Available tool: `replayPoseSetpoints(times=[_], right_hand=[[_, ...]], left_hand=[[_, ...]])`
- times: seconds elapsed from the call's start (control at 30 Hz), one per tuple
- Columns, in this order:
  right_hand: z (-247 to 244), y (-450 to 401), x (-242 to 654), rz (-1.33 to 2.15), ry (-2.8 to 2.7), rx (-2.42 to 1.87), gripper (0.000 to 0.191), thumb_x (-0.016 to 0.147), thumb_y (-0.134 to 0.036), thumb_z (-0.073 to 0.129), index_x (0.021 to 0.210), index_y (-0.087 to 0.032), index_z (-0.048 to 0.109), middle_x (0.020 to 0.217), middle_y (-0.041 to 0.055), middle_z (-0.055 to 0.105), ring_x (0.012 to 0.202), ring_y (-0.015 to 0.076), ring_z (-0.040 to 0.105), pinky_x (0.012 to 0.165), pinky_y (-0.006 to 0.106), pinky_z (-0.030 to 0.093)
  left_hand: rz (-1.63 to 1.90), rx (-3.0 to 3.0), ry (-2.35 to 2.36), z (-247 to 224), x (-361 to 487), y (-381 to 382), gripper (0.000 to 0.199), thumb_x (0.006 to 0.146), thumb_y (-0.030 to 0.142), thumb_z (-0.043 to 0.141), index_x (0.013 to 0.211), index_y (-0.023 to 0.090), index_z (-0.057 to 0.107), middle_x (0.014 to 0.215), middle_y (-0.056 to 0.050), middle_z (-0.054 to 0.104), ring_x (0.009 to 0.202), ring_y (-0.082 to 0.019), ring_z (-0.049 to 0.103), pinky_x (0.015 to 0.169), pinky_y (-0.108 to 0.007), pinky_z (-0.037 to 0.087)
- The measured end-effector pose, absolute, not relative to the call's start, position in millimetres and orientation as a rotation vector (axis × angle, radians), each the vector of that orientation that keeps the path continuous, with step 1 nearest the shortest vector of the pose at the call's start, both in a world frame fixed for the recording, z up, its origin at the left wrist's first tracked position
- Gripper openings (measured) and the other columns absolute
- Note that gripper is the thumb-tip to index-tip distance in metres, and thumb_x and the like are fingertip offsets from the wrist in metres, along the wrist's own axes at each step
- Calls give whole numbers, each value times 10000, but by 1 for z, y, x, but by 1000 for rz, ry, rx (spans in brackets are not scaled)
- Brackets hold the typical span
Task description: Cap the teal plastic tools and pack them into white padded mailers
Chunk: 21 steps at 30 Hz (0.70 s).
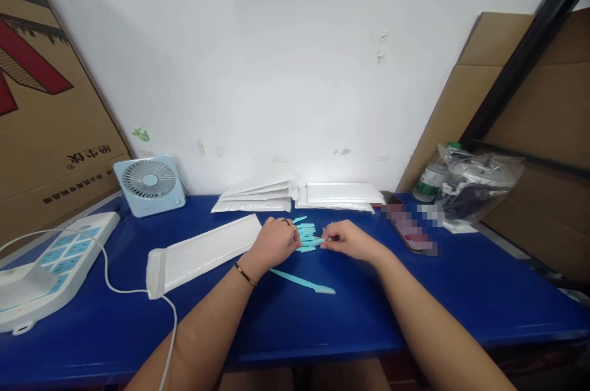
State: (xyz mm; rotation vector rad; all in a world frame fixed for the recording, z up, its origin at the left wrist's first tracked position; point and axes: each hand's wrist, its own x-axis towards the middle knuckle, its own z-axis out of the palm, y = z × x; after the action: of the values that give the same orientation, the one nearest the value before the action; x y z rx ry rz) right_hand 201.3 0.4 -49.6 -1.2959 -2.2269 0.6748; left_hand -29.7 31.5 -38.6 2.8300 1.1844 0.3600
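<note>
A bunch of light-blue eyebrow razors (pixel 306 232) lies between my hands above the blue table. My left hand (pixel 275 242) is closed over the left side of the bunch, its fingertips partly hidden. On the other side, my right hand (pixel 348 240) pinches the end of a razor, thumb and forefinger together. Nearer me, a single eyebrow razor (pixel 304 282) lies loose on the table, its left end close to my left wrist. Beside my left hand rests a white padded mailer (pixel 207 254), its flap end pointing left.
Stacked white mailers (pixel 341 193) and more mailers (pixel 253 195) lie along the wall. A small blue fan (pixel 150 185), a power strip (pixel 69 262) and its white cable are at left. A phone (pixel 410 231), bottle (pixel 429 182) and plastic-wrapped item (pixel 470 188) sit at right.
</note>
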Motion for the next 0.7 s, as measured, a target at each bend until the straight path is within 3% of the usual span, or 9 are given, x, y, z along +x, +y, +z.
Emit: replayPoseSetpoints(times=[0.17,0.4,0.5,0.7], right_hand=[[-51,1,198,789,-1991,-1324,281,717,-409,681,877,-178,676,688,10,620,599,127,524,535,222,388],[-56,5,191,782,-1895,-1327,269,733,-438,653,811,-182,619,568,-37,504,495,91,439,462,200,337],[-57,9,203,815,-1912,-1326,263,767,-421,611,741,-160,629,550,-28,502,485,85,429,451,197,320],[-56,17,228,605,-1846,-1528,227,741,-366,611,787,-161,697,590,3,592,519,111,485,477,214,350]], left_hand=[[436,2862,1225,-37,-30,35,190,833,328,548,774,189,664,842,-52,631,870,-199,553,760,-324,335],[452,2863,1187,-37,-26,31,190,837,350,553,792,197,655,843,-47,620,883,-208,548,764,-339,318],[450,2854,1192,-40,-27,36,180,832,336,558,777,198,660,845,-47,627,891,-213,554,782,-342,321],[495,2708,1245,-38,-36,41,178,785,377,610,841,222,677,919,-28,650,867,-203,582,788,-324,350]])
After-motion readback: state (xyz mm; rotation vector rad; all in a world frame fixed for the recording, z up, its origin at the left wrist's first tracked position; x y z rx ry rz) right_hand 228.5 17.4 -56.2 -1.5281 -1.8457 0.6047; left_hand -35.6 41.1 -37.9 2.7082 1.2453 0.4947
